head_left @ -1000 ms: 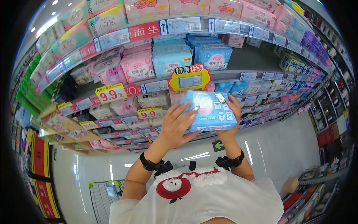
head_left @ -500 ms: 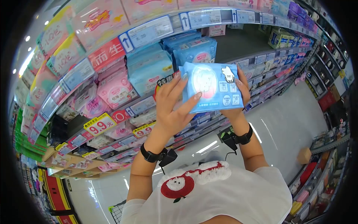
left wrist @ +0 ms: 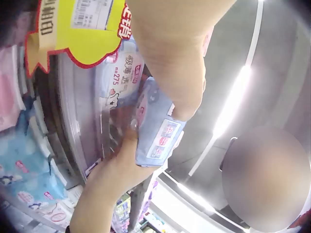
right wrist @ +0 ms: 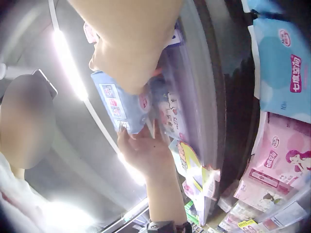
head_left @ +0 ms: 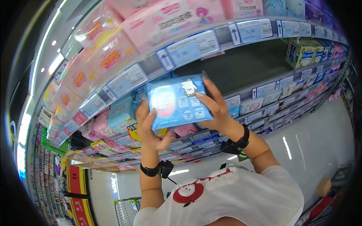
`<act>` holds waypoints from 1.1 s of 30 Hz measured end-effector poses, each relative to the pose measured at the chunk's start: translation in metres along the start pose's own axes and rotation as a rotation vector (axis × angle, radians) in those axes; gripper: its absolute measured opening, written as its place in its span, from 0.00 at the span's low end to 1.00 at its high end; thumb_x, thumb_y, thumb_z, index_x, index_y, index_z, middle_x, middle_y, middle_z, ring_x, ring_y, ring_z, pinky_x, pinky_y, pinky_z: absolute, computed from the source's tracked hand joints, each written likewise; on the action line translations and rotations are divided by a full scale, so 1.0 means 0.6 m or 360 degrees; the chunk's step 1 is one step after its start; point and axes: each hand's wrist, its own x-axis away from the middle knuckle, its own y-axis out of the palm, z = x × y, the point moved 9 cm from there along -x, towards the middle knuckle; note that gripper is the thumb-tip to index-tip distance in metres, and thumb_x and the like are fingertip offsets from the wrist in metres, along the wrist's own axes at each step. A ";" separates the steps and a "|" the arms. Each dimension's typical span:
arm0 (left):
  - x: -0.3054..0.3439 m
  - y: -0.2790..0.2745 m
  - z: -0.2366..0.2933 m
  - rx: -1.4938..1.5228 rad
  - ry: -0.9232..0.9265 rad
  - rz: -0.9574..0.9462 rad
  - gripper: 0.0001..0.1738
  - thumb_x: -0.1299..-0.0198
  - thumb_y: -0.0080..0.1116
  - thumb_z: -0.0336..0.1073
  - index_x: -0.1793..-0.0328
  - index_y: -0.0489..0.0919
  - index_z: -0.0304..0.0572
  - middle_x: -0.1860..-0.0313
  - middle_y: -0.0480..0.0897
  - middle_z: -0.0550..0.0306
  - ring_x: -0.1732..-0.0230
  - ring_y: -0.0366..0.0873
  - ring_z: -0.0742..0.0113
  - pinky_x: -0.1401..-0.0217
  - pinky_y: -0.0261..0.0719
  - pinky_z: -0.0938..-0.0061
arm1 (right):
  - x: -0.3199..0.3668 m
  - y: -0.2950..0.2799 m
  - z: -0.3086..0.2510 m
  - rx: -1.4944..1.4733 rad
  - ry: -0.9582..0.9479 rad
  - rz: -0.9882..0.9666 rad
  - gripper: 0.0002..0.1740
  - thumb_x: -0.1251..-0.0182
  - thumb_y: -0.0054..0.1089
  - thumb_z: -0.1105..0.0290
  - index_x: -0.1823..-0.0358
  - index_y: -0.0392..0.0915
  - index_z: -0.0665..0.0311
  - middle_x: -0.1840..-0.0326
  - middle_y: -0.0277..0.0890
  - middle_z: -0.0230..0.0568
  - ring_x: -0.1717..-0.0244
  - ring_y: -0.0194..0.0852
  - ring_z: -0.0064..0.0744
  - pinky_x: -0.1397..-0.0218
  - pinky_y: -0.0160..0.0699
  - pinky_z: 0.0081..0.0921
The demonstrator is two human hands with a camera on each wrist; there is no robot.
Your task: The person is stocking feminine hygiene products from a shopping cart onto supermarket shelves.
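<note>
A light-blue pack of sanitary pads (head_left: 175, 103) is held up in front of the shelves, its printed face with a white cartoon figure turned towards the head camera. My left hand (head_left: 147, 126) grips its left edge, thumb spread below the lower corner. At the right side my right hand (head_left: 215, 109) pinches it, one finger lying across the printed face. From the left wrist, the narrow printed side of the pack (left wrist: 160, 138) shows between both hands. The right wrist view also has the pack (right wrist: 121, 104), with the fingers of the left hand (right wrist: 146, 145) at its lower end.
Pink packs (head_left: 173, 22) line the upper shelf, above a rail of price labels (head_left: 192, 47). Below it, a dark shelf (head_left: 241, 66) stretches right to green boxes (head_left: 301, 52). A shopping cart (head_left: 128, 209) stands at the lower left, and a yellow promotion sign (left wrist: 82, 34) hangs close by.
The head view has turned and come nearer the shelves. Both hands still hold the pack, now further left in view; the right fingers have moved onto its face, and the left hand has shifted to its edge.
</note>
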 end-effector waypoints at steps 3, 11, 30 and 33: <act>-0.007 0.011 -0.008 0.0028 -0.0079 0.0073 0.36 0.51 0.59 0.45 0.36 0.63 0.38 0.37 0.64 0.29 0.36 0.63 0.39 0.36 0.59 0.51 | -0.011 -0.008 0.015 -0.0068 0.0093 -0.0018 0.38 0.60 0.71 0.73 0.42 0.66 0.59 0.37 0.58 0.60 0.36 0.57 0.64 0.37 0.63 0.48; -0.037 0.024 -0.017 0.0090 -0.0463 0.0053 0.38 0.41 0.52 0.51 0.34 0.57 0.30 0.34 0.59 0.31 0.37 0.65 0.47 0.36 0.63 0.59 | -0.022 -0.020 0.028 -0.0049 0.0281 -0.0078 0.43 0.64 0.69 0.77 0.39 0.63 0.59 0.35 0.55 0.60 0.36 0.56 0.64 0.37 0.63 0.47; -0.095 0.028 -0.089 0.0269 -0.0952 -0.0223 0.23 0.43 0.59 0.39 0.47 0.72 0.30 0.63 0.79 0.51 0.67 0.74 0.71 0.64 0.71 0.77 | -0.084 0.005 0.047 0.0311 0.0505 -0.0341 0.36 0.50 0.67 0.59 0.45 0.64 0.74 0.48 0.67 0.57 0.45 0.63 0.57 0.43 0.63 0.42; -0.099 0.039 -0.121 0.0049 -0.0982 -0.0467 0.20 0.43 0.59 0.41 0.51 0.75 0.32 0.69 0.78 0.55 0.71 0.72 0.72 0.64 0.71 0.75 | -0.072 0.010 0.077 0.0257 0.0713 -0.0386 0.32 0.48 0.65 0.59 0.48 0.66 0.74 0.52 0.69 0.56 0.49 0.65 0.55 0.46 0.66 0.40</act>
